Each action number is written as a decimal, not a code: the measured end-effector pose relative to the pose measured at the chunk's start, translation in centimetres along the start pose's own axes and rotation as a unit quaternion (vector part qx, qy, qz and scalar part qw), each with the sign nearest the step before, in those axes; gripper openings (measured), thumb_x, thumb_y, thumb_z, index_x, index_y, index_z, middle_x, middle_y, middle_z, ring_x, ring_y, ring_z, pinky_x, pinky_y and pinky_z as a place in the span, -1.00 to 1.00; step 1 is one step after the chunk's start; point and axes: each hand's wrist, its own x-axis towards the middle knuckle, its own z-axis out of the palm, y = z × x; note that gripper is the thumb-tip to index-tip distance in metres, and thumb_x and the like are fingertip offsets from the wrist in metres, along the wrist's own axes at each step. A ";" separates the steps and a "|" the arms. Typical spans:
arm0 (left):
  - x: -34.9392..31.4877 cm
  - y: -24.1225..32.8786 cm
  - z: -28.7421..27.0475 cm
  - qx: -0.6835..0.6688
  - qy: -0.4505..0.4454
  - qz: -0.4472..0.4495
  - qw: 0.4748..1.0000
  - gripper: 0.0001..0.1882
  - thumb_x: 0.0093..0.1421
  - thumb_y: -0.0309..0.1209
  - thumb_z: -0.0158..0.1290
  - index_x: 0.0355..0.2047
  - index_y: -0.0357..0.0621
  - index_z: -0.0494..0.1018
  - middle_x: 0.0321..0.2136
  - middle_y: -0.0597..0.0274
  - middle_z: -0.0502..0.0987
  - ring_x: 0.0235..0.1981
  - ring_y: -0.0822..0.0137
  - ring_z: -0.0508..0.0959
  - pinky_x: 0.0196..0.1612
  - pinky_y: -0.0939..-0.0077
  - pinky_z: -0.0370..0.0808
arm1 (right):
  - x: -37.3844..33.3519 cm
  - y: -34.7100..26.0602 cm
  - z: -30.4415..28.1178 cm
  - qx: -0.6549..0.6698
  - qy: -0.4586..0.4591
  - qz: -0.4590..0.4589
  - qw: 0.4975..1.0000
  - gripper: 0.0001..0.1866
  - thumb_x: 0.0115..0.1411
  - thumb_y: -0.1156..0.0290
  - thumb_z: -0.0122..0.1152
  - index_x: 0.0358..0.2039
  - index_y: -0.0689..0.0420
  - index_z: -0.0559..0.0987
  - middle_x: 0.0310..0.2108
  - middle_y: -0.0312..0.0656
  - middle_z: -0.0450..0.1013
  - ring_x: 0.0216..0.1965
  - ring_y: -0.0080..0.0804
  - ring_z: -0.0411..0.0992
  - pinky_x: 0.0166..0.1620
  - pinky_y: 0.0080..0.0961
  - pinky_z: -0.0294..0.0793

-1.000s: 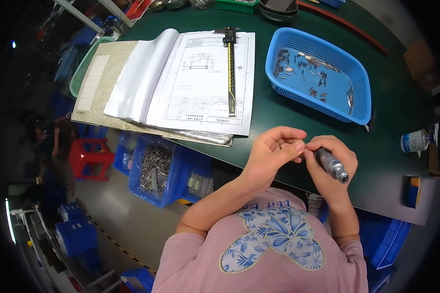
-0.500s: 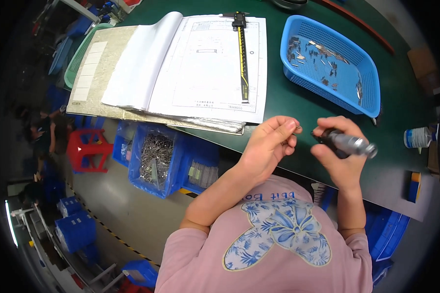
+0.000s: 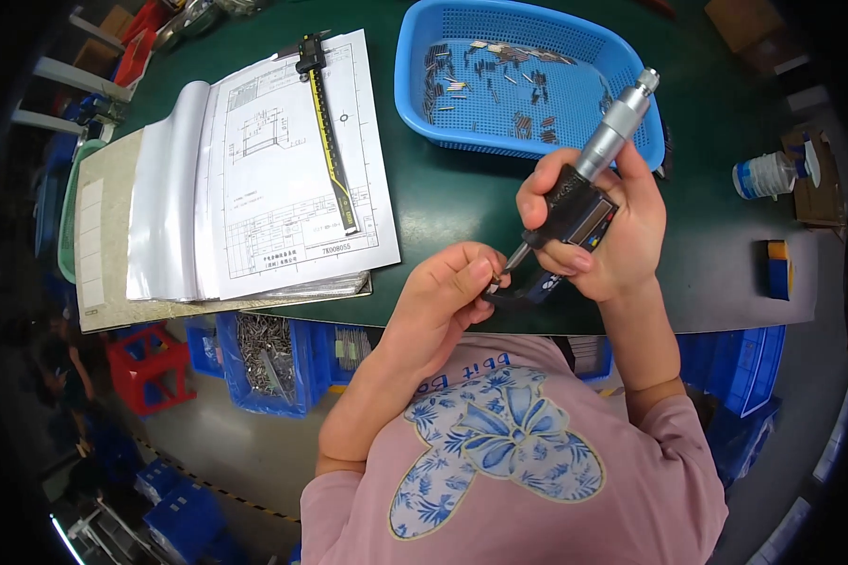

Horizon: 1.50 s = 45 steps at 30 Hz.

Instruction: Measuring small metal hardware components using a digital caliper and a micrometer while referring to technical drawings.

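My right hand (image 3: 631, 235) is wrapped round a digital micrometer (image 3: 622, 122), with its silver thimble pointing up and away and its dark frame tilted down toward the left. At the micrometer's measuring end, my left hand (image 3: 438, 297) pinches a small metal piece (image 3: 501, 281). Fingers cover most of that piece, so I cannot tell whether both measuring faces touch it. Beyond my hands, a blue plastic basket (image 3: 433, 129) holds many small metal pins, some dark and some shiny. A digital caliper (image 3: 328, 141) lies across a drawing (image 3: 264, 202) in an opened binder on the left.
The green table (image 3: 415, 217) carries a clear bottle (image 3: 765, 176) and a small blue-and-yellow block (image 3: 778, 270) at the right. Below its front edge stand blue bins, one filled with metal parts (image 3: 266, 353). A red stool (image 3: 148, 367) is on the floor at left.
My hands have come together, bringing the micrometer's measuring end to the small piece in my left fingers. The micrometer has swung upright. The view has shifted, and the binder shows a different drawing sheet.
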 end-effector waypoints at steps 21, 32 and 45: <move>1.0 0.0 0.2 -0.002 -0.021 -0.028 0.999 -0.76 0.19 -0.23 -0.12 -0.45 -0.14 0.33 -0.51 0.39 0.32 -0.63 0.64 0.15 -0.58 0.83 0.11 | 0.8 0.1 -1.7 0.070 -0.064 0.001 0.996 -0.18 0.04 -0.33 -0.47 -0.41 0.27 0.42 -0.53 0.01 0.38 -0.88 -0.60 0.04 -0.83 -0.73 -0.01; 0.9 0.6 -0.4 -0.025 -0.015 0.000 1.000 -0.80 0.19 -0.27 -0.12 -0.41 -0.16 0.30 -0.48 0.34 0.33 -0.57 0.64 0.19 -0.55 0.83 0.16 | 1.7 0.0 -0.4 0.055 0.038 0.032 0.997 -0.18 0.08 -0.29 -0.42 -0.45 0.34 0.45 -0.60 -0.04 0.38 -0.88 -0.63 0.05 -0.83 -0.79 0.02; 0.7 0.5 -0.1 0.004 -0.020 0.003 1.000 -0.80 0.19 -0.27 -0.13 -0.40 -0.16 0.29 -0.49 0.34 0.32 -0.59 0.65 0.15 -0.55 0.82 0.11 | 1.3 0.2 -1.0 0.086 0.030 0.046 0.995 -0.15 0.01 -0.35 -0.37 -0.45 0.34 0.45 -0.58 -0.03 0.38 -0.88 -0.62 0.04 -0.83 -0.78 0.00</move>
